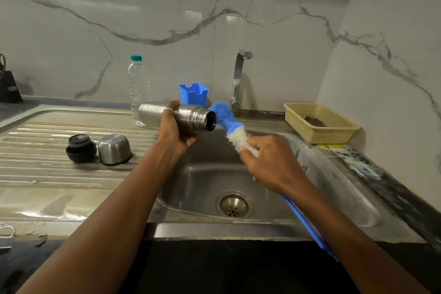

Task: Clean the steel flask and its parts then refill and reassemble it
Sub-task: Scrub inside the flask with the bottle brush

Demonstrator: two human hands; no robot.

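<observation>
My left hand [175, 127] grips the steel flask [191, 117] around its middle, holding it sideways over the sink with its open threaded mouth pointing right. My right hand [274, 162] is shut on a bottle brush [230, 124] with blue and white bristles; its blue handle runs back under my forearm. The bristle tip sits just right of the flask's mouth, outside it. On the draining board at the left lie the black stopper [81, 148] and the steel cup lid [114, 149], which rests mouth down.
The steel sink [334, 174] with its drain [233, 205] lies below the hands. A tap [239, 79] stands behind it. A clear plastic water bottle [138, 86] and a blue holder [193, 94] stand at the back. A beige basket [319, 124] sits at the right.
</observation>
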